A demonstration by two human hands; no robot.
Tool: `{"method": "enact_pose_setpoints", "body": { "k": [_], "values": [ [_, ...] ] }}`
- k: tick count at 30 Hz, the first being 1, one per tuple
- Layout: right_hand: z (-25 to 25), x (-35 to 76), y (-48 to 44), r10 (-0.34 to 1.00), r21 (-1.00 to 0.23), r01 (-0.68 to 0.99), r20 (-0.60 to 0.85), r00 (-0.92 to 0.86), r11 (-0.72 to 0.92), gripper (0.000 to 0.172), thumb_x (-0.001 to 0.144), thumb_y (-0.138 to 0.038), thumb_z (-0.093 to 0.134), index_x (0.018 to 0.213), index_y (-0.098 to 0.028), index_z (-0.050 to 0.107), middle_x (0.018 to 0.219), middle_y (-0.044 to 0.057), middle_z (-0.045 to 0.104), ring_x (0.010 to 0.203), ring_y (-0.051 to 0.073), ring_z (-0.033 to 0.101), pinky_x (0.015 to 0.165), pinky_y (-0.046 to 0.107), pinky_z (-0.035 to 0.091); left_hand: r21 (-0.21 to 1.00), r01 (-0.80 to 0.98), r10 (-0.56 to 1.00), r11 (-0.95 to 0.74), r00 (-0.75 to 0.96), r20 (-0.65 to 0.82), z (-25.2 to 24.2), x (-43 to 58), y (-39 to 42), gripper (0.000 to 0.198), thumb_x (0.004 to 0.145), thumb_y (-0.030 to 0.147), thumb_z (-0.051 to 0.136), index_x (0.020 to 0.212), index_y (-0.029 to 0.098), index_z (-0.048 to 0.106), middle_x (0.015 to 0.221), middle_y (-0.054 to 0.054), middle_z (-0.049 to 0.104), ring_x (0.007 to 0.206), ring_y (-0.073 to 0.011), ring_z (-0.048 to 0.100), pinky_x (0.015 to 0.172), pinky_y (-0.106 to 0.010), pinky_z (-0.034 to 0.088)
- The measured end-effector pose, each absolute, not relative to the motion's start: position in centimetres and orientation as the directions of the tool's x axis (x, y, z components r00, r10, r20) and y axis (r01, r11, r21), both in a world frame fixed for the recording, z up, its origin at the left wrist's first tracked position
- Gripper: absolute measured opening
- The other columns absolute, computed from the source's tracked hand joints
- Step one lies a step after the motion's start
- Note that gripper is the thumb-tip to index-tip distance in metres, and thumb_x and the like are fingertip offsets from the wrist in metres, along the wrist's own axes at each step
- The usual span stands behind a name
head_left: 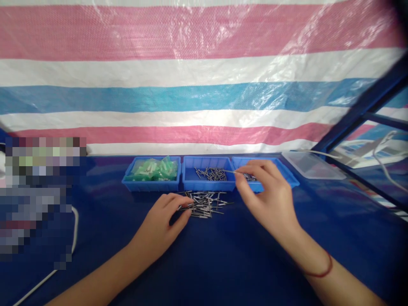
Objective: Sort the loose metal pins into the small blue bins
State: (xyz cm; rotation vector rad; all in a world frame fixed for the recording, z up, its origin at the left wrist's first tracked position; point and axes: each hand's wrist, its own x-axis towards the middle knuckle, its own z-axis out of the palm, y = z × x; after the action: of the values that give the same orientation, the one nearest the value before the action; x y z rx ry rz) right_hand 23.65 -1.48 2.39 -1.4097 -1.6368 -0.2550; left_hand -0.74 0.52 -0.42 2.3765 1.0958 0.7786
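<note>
A loose pile of thin metal pop rivets (204, 205) lies on the dark blue tabletop. My left hand (165, 216) is at the pile's left edge, its thumb and fingers closed around rivets there; how many is hidden. My right hand (270, 195) pinches one thin pop rivet (230, 171) between thumb and forefinger, its tip pointing left over the wall between two blue bins. More rivets lie in the middle blue bin (207, 185). The right blue bin (288, 172) also holds rivets, partly hidden behind my right hand.
A left blue bin (153, 187) holds green-tinted plastic bags (154, 168). Behind it hangs a striped plastic sheet (191, 97). A clear plastic lid (314, 165) lies at right, near a dark blue frame (357, 110). A white cable (75, 229) runs along the left.
</note>
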Motion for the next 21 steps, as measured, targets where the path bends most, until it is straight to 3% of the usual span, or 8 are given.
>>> {"method": "enact_pose_setpoints", "body": {
  "k": [5,8,13,17,21],
  "values": [
    [2.2,27.4,0.1,0.714,-0.256,0.966,0.668,0.209,-0.044,0.020,0.084,-0.033,0.057,0.087,-0.019,0.070,0.092,0.010,0.064,0.089,0.028,0.056,0.073,0.040,0.042,0.376,0.637,0.738,-0.673,0.614,0.279,-0.9,-1.1,0.9,0.027,0.088,0.030,0.057,0.114,0.028,0.062,0.112,-0.005,0.057,0.100,-0.0224,0.051,0.087,-0.039,0.041],
    [1.6,27.2,0.1,0.747,-0.187,0.976,0.632,0.204,-0.109,0.025,0.084,-0.039,0.057,0.095,-0.020,0.070,0.100,0.011,0.064,0.093,0.031,0.054,0.069,0.039,0.039,0.325,0.648,0.723,-0.689,0.639,0.260,-1.2,-1.1,1.1,0.025,0.088,0.031,0.058,0.111,0.032,0.064,0.113,-0.004,0.057,0.097,-0.0218,0.052,0.083,-0.038,0.040],
    [1.5,24.3,-1.2,0.759,-0.223,0.968,0.649,0.058,0.117,0.021,0.087,-0.037,0.055,0.092,-0.022,0.069,0.100,0.008,0.064,0.091,0.027,0.053,0.075,0.039,0.038,0.313,0.644,0.714,-0.698,0.657,0.240,-1.1,-1.0,1.1,0.020,0.091,0.031,0.054,0.106,0.032,0.066,0.108,-0.001,0.061,0.091,-0.0185,0.053,0.077,-0.033,0.036],
    [1.1,21.4,-2.7,0.831,-0.257,0.890,0.519,-0.202,0.377,0.016,0.088,-0.028,0.054,0.089,-0.021,0.068,0.094,0.006,0.064,0.090,0.023,0.053,0.077,0.037,0.037,0.301,0.642,0.707,-0.705,0.671,0.225,-0.8,-0.9,1.1,0.017,0.093,0.030,0.051,0.099,0.029,0.067,0.103,0.001,0.065,0.090,-0.0171,0.053,0.076,-0.032,0.033],
    [0.4,19.4,-3.6,0.837,-0.279,0.818,0.393,-0.380,0.503,0.011,0.086,-0.023,0.057,0.083,-0.020,0.067,0.086,0.004,0.064,0.087,0.021,0.052,0.075,0.036,0.036,0.279,0.654,0.710,-0.704,0.668,0.224,-0.6,-0.9,1.0,0.016,0.094,0.028,0.049,0.096,0.024,0.065,0.099,0.001,0.066,0.089,-0.0168,0.053,0.076,-0.033,0.030]
  ]
}}
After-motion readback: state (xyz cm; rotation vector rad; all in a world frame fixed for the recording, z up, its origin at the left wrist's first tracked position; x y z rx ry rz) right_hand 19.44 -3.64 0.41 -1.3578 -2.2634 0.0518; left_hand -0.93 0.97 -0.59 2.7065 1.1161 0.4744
